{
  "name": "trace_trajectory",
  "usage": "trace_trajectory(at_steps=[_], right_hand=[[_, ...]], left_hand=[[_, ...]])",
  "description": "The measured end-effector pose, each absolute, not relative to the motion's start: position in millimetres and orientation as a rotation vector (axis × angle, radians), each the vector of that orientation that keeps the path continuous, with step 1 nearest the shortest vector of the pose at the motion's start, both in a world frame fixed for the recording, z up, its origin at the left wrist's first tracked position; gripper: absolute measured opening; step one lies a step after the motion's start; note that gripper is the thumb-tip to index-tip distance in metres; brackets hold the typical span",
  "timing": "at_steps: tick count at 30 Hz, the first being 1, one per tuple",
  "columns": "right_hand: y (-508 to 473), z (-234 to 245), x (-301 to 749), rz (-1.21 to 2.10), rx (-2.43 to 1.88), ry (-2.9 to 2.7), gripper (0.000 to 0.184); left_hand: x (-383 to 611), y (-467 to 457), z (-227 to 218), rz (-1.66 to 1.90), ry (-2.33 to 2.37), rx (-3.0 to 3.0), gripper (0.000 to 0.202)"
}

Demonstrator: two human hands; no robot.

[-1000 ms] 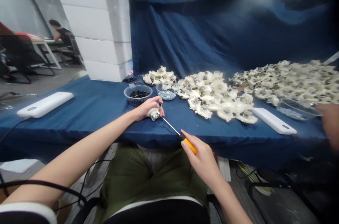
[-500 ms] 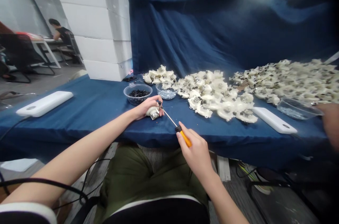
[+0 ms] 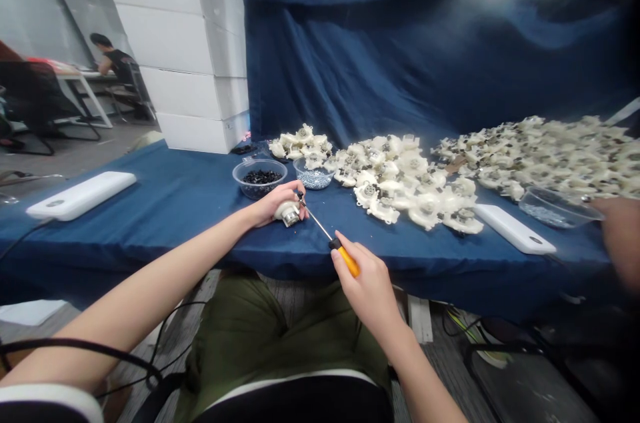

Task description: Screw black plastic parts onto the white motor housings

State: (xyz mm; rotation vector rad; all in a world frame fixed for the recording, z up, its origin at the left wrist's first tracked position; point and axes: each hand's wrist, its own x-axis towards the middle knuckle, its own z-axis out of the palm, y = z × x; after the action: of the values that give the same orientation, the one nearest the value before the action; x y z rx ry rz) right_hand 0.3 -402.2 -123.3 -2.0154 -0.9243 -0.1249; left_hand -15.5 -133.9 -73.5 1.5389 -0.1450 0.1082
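Note:
My left hand (image 3: 274,204) is closed round a cream plastic part with a round metal piece (image 3: 289,213), held just above the blue cloth near the table's front. A small black piece (image 3: 301,196) shows at its upper side, by my fingertips. In my right hand (image 3: 367,276) is a screwdriver with an orange and black handle (image 3: 346,258). Its thin shaft points up and left, and the tip meets the part near the black piece. Whether the tip sits in a screw is too small to tell. Behind my left hand stands a clear bowl of small black pieces (image 3: 259,191).
A second clear bowl (image 3: 314,179) holds small silvery pieces. Cream parts lie heaped in the middle (image 3: 400,176) and at the right (image 3: 555,150). White flat devices rest at left (image 3: 83,195) and right (image 3: 515,228). Another person's hand (image 3: 620,230) is by a clear tub (image 3: 557,208).
The view has shifted very slightly. Both my hands keep the same hold, and the screwdriver tip stays at the part.

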Motion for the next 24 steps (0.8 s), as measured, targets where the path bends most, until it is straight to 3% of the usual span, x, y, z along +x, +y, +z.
trace_trajectory(at_steps=[8,11,16,21,24], right_hand=[[-407,-117,7,-0.066,-1.937,-0.741,0.021],[-408,-119,6,-0.083,-1.931,-0.744,0.025],[-405,-120,2,0.157,-1.866,-0.675,0.04],[-401,-122,-4,-0.018,-1.937,-0.715,0.039],[-402,-123,-5,-0.086,-1.923,-0.715,0.026]], left_hand=[[-15,-132,-74,0.118,-0.165,1.531,0.011],[-15,-132,-75,0.123,-0.17,1.528,0.01],[-15,-133,-74,0.125,-0.166,1.523,0.009],[-15,-134,-73,0.134,-0.153,1.515,0.01],[-15,-135,-73,0.132,-0.156,1.516,0.01]])
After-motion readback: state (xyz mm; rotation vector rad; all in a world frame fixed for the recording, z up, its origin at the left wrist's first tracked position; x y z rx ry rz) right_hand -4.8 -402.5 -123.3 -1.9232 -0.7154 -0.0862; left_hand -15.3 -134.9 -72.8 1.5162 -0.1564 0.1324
